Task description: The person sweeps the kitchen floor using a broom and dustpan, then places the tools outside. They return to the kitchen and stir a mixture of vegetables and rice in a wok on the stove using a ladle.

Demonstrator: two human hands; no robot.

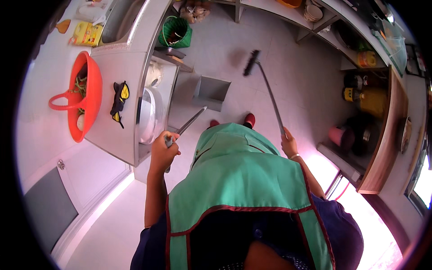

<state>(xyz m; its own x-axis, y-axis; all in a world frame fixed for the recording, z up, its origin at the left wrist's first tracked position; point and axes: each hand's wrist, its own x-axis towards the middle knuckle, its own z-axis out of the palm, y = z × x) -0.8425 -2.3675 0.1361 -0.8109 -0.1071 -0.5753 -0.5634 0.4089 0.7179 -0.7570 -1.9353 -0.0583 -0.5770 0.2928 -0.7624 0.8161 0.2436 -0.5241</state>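
Observation:
My left hand (164, 150) is closed around the grey handle of a long-handled dustpan (208, 104). Its grey pan stands on the floor just ahead of my feet, slightly to the left, with the open side facing right. In my right hand (289, 143) is the upper end of a broom (271, 92) with a thin grey stick. The broom's dark bristle head (251, 63) is farther out, right of the dustpan and apart from it, at or close to the floor. I cannot make out any debris beside the bristles.
At left, an orange basket (92, 99) holding vegetables and black-yellow cloth items (119, 101) rest on a white counter (118, 67). A green woven basket (182, 38) stands on the shelf's far end. Open shelves with bottles (372, 101) and a pink bucket (340, 136) line the right.

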